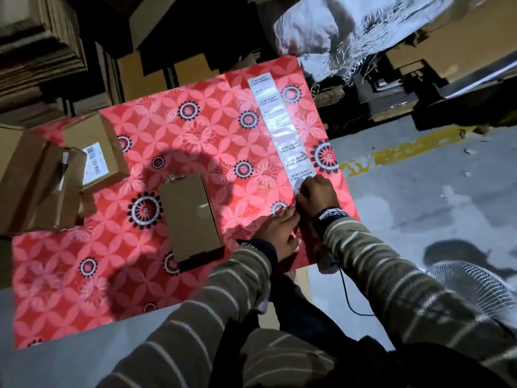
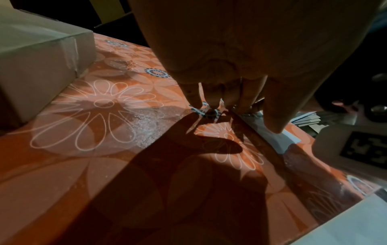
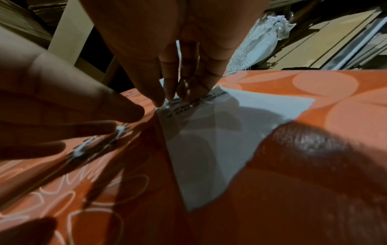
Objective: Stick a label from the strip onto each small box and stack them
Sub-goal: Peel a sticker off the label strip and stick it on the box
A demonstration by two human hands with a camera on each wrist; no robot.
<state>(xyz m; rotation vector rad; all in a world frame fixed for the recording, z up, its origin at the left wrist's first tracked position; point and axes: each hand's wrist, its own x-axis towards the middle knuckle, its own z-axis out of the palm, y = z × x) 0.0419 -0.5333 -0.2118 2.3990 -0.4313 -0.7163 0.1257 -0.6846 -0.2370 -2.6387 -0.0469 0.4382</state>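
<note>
A long white label strip printed "DO NOT ACCEPT IF SEAL IS BROKEN" lies along the right side of the red floral table. My right hand sits curled over its near end. In the right wrist view its fingertips pick at the crinkled edge of a printed label, while the thumb lies on the backing paper. My left hand presses flat on the table just left of the strip, its fingers straight. A plain small brown box lies mid-table, left of both hands.
A brown box with a barcode sticker and an open carton stand at the table's left edge. Cardboard stacks rise behind the table. A white fan and the concrete floor lie to the right.
</note>
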